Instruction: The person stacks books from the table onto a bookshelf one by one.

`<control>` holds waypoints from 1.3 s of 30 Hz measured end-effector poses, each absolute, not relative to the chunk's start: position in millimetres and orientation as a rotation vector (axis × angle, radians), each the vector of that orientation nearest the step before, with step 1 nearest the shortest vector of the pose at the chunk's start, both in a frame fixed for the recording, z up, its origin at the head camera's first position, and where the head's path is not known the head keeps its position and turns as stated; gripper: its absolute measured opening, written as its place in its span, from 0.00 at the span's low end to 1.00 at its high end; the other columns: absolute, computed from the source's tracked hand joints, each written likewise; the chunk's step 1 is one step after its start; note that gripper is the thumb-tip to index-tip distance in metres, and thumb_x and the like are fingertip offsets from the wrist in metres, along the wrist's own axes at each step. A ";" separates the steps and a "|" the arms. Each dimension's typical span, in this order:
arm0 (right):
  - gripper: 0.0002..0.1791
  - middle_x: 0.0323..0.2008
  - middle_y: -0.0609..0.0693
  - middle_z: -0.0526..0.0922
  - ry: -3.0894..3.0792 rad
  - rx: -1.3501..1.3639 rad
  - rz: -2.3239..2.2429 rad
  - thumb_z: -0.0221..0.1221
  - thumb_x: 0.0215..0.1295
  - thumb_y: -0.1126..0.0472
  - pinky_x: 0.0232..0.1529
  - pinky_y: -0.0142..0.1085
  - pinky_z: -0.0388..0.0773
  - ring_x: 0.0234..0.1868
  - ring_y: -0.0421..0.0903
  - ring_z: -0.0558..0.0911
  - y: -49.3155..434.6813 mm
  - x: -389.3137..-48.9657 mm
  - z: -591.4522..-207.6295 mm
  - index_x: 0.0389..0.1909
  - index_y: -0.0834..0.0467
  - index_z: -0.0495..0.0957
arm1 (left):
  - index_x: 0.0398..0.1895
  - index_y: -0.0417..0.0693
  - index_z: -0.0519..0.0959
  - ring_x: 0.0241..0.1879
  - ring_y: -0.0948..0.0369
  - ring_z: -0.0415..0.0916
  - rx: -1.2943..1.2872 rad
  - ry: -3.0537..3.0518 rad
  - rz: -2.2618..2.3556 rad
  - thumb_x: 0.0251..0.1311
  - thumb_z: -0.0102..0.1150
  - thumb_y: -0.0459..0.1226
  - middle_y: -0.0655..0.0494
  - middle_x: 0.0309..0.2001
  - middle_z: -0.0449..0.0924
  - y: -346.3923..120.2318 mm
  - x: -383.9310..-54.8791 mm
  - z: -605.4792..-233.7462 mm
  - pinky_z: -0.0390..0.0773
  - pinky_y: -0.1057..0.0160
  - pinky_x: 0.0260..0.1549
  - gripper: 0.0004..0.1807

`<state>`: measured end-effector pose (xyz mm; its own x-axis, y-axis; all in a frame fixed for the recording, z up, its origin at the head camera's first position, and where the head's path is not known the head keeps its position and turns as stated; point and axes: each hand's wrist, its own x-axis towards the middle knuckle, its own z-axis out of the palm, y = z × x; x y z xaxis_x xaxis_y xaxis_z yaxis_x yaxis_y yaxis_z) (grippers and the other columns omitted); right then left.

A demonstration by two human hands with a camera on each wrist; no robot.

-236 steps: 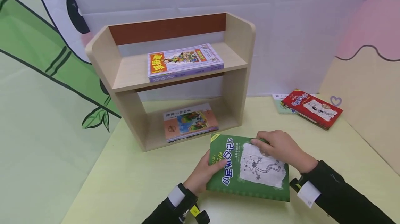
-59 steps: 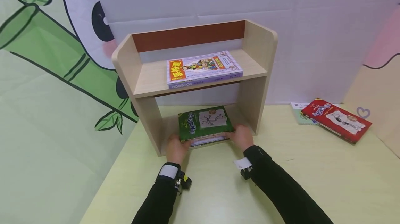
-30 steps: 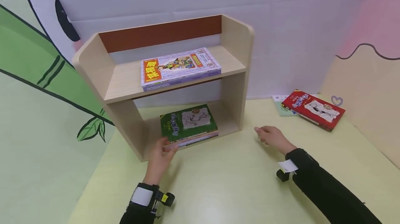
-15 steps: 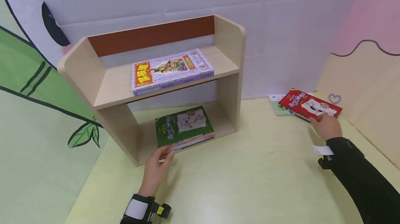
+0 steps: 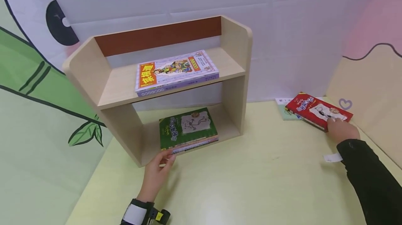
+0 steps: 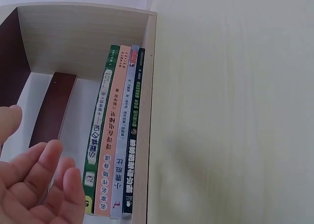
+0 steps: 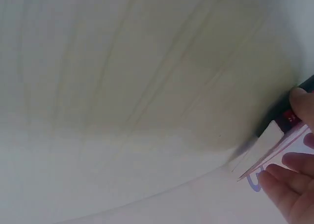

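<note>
In the head view, the green book [image 5: 184, 127] lies on top of a stack on the lower shelf of a small wooden bookshelf [image 5: 124, 130]. My left hand [image 5: 156, 174] is at the stack's front left corner with loosely bent fingers. In the left wrist view its fingers [image 6: 49, 157] are beside the spines, gripping nothing. At the far right, my right hand [image 5: 342, 130] holds the front edge of the red book [image 5: 309, 108]. The right wrist view shows the thumb [image 7: 303, 103] against the book's dark spine, and the other fingers on its far side, partly cut off.
A purple-white book [image 5: 176, 71] lies flat on the upper shelf. Under the red book, a pale green book [image 5: 284, 111] peeks out. The yellowish table [image 5: 251, 176] meets a printed cloth backdrop [image 5: 282, 43] behind and at the right.
The green book went from both hands onto the lower-shelf stack. My right hand then moved right to the red book. My left hand drew slightly back from the stack.
</note>
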<state>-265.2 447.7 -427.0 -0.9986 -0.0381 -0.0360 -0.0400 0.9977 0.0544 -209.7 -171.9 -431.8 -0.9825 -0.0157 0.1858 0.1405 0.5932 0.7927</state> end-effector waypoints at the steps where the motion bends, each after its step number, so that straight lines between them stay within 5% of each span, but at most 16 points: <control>1: 0.27 0.30 0.71 0.78 3.102 -0.061 0.090 0.71 0.50 0.64 0.30 0.58 0.80 0.28 0.64 0.78 447.5 -263.8 -428.3 0.43 0.78 0.70 | 0.55 0.39 0.78 0.42 0.56 0.76 -0.113 -2.644 -1.342 0.65 0.60 0.40 0.50 0.42 0.80 -171.1 -209.3 -431.2 0.78 0.67 0.38 0.19; 11: 0.16 0.22 0.61 0.79 3.158 -0.157 0.074 0.69 0.50 0.63 0.27 0.56 0.80 0.21 0.57 0.77 441.4 -255.2 -441.6 0.27 0.70 0.73 | 0.53 0.40 0.79 0.42 0.55 0.76 -0.131 -2.659 -1.361 0.65 0.61 0.38 0.50 0.43 0.80 -162.1 -206.3 -428.9 0.79 0.65 0.39 0.16; 18: 0.22 0.24 0.61 0.80 3.166 -0.250 0.170 0.73 0.46 0.59 0.30 0.58 0.80 0.22 0.56 0.77 434.2 -253.2 -439.9 0.30 0.70 0.74 | 0.50 0.39 0.79 0.40 0.55 0.78 -0.219 -2.597 -1.374 0.65 0.60 0.37 0.50 0.42 0.81 -156.8 -204.1 -428.3 0.80 0.65 0.37 0.14; 26: 0.24 0.22 0.67 0.79 3.285 -0.158 0.148 0.73 0.44 0.65 0.22 0.59 0.78 0.17 0.58 0.76 417.7 -245.6 -432.1 0.34 0.75 0.72 | 0.52 0.43 0.79 0.42 0.56 0.77 -0.241 -2.631 -1.440 0.66 0.59 0.39 0.52 0.42 0.80 -142.4 -201.0 -424.8 0.79 0.63 0.39 0.14; 33: 0.28 0.27 0.69 0.80 3.233 -0.259 0.201 0.73 0.47 0.63 0.30 0.59 0.80 0.21 0.59 0.78 394.7 -239.0 -423.4 0.41 0.76 0.71 | 0.53 0.44 0.78 0.42 0.57 0.76 -0.271 -2.652 -1.468 0.65 0.60 0.37 0.54 0.41 0.80 -137.7 -196.8 -423.7 0.78 0.64 0.39 0.15; 39: 0.25 0.23 0.67 0.77 3.275 -0.322 0.273 0.71 0.47 0.69 0.23 0.56 0.80 0.18 0.58 0.76 376.9 -226.3 -417.7 0.39 0.78 0.68 | 0.53 0.42 0.78 0.41 0.58 0.77 -0.323 -2.653 -1.446 0.65 0.60 0.35 0.54 0.41 0.81 -137.3 -194.5 -426.4 0.78 0.65 0.37 0.15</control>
<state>-226.3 376.9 -417.7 -0.9683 -0.2052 0.1424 -0.1788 0.9675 0.1786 -194.5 -137.3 -426.4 -0.9721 0.1360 0.1911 0.2343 0.5258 0.8177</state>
